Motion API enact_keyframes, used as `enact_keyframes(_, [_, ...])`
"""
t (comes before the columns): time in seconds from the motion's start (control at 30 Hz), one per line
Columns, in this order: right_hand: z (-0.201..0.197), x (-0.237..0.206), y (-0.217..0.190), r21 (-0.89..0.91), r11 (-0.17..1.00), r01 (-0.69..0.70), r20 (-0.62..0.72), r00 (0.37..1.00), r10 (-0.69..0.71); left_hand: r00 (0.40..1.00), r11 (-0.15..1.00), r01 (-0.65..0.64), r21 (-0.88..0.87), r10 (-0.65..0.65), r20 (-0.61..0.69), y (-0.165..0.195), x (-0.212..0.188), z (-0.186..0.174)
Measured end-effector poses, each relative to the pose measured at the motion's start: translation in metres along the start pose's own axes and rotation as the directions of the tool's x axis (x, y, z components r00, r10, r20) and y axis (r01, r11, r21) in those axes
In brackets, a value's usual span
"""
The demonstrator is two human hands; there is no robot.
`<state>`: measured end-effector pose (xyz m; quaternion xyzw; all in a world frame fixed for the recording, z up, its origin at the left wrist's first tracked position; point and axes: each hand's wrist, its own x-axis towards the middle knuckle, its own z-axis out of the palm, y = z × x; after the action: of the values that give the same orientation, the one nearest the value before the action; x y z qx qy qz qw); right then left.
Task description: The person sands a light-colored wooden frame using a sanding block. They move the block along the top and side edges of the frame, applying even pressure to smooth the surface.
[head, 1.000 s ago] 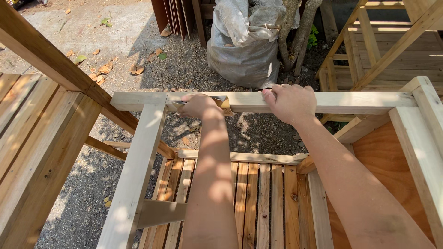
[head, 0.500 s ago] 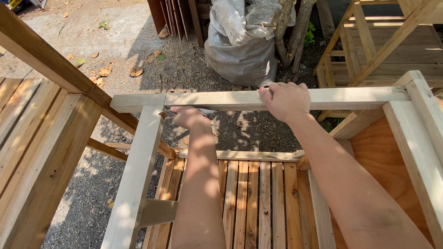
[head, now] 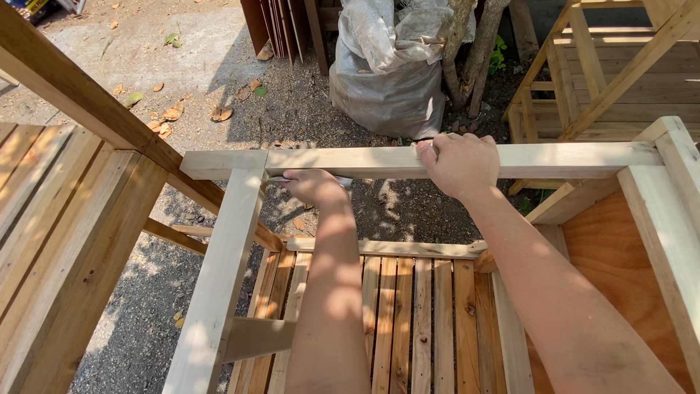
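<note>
- Left hand [head: 315,186]: bare, no glove, no ring or watch that shows.
- Right hand [head: 461,163]: bare too; knuckles rounded, no ring or band on the wrist.
- Both forearms uncovered as far as the bottom edge of the view; no sleeve or cuff shows.
- Right forearm: faint dusty grey smudges near the elbow.
- Dappled sunlight and shade fall across both arms.

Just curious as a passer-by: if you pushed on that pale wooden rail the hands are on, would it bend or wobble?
Probably stiff: the rail is thick, squared timber. It likely won't shift much, since it meets a post at the corner and the right hand grips it. Its bare surface looks unslippery.
</note>
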<state>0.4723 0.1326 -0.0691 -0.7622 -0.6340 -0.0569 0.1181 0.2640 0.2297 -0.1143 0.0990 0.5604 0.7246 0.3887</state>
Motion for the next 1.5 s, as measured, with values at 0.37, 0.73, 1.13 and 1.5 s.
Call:
enact_keyframes(0.37, [0.001,0.0,0.002,-0.017,1.0,0.022,-0.057,0.998,-0.023,0.999,0.994,-0.032,0.105,0.032,0.0,-0.072,-0.029,0.018])
enact_keyframes(0.73, [-0.002,-0.001,-0.001,-0.023,0.999,0.038,-0.117,0.992,-0.04,0.993,0.951,-0.042,0.306,0.007,0.116,-0.069,-0.082,0.012])
enact_keyframes(1.13, [0.007,0.004,0.013,0.035,0.996,0.087,-0.025,0.996,-0.087,0.972,0.894,0.145,0.423,-0.209,0.11,-0.076,-0.117,0.023])
enact_keyframes(1.5, [0.007,-0.019,0.116,-0.063,0.997,-0.035,-0.118,0.993,0.028,0.953,0.953,0.302,0.017,-0.302,0.02,0.017,-0.005,0.005])
